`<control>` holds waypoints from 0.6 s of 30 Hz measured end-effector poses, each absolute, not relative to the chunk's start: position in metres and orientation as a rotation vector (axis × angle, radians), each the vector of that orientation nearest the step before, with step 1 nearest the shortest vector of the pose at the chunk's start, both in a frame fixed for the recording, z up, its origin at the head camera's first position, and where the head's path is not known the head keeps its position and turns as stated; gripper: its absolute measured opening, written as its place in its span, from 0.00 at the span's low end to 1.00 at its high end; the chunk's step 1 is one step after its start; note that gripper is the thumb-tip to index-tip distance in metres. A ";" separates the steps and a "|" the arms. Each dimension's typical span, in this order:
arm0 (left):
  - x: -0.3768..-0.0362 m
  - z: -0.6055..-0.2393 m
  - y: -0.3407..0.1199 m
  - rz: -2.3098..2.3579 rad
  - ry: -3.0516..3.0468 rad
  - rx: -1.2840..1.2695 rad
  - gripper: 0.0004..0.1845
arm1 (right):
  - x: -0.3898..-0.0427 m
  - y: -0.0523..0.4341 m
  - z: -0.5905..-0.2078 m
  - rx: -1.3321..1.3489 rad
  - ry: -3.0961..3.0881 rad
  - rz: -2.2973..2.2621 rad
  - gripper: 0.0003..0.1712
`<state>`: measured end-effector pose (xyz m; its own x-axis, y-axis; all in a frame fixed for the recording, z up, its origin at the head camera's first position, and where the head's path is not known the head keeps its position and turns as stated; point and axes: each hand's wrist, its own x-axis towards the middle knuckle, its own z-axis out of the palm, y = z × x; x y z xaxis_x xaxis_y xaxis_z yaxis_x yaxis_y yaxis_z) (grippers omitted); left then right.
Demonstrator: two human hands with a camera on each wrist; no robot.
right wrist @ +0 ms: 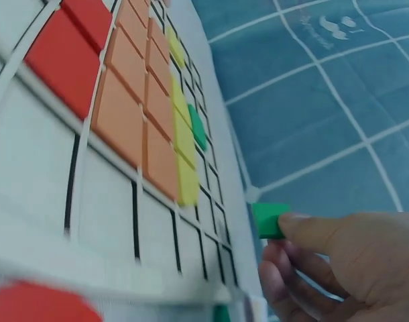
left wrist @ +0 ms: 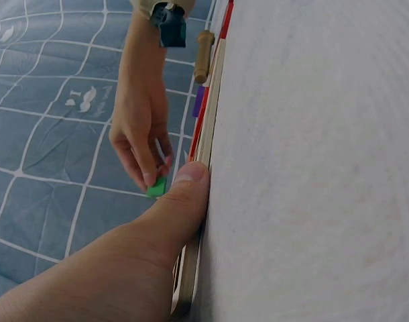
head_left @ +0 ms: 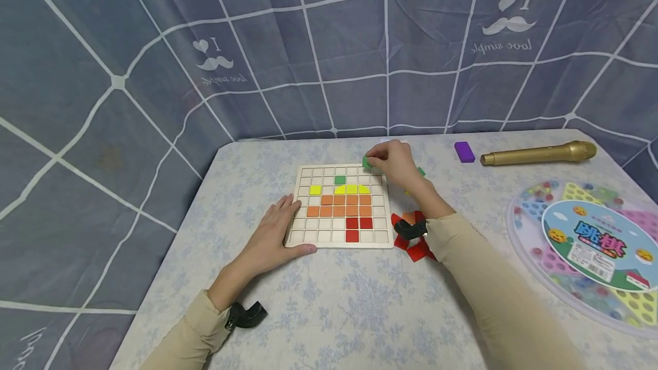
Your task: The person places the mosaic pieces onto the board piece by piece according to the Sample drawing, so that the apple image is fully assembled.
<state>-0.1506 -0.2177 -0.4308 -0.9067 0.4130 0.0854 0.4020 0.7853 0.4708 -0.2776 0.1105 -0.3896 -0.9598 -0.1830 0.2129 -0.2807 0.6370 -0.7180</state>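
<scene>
I am pinching a green tile (head_left: 366, 162) between the thumb and fingertips of my right hand (head_left: 396, 163), holding it just above the board's (head_left: 341, 241) far edge at about one o'clock, near the top right cells. My left hand (head_left: 275, 233) is lying spread flat on the counter (head_left: 329, 301), thumb and fingers pressing the board's corner at seven o'clock. Another green tile (head_left: 340, 180) is already sitting in the second row, above the yellow (head_left: 351, 189) and orange tiles (head_left: 339, 205). My grip is only catching the tile's end, so I judge it could slip and knock seated tiles loose, or land crooked across a grid line.
</scene>
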 end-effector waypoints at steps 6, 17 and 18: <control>-0.150 -0.431 -0.218 0.780 2.942 0.671 0.61 | -0.289 0.092 -0.402 0.373 -2.729 1.265 0.10; -0.151 -0.429 -0.218 0.782 2.935 0.671 0.60 | -0.293 0.079 -0.412 0.362 -2.710 1.282 0.10; -0.151 -0.429 -0.218 0.782 2.935 0.670 0.60 | -0.293 0.078 -0.413 0.367 -2.712 1.278 0.10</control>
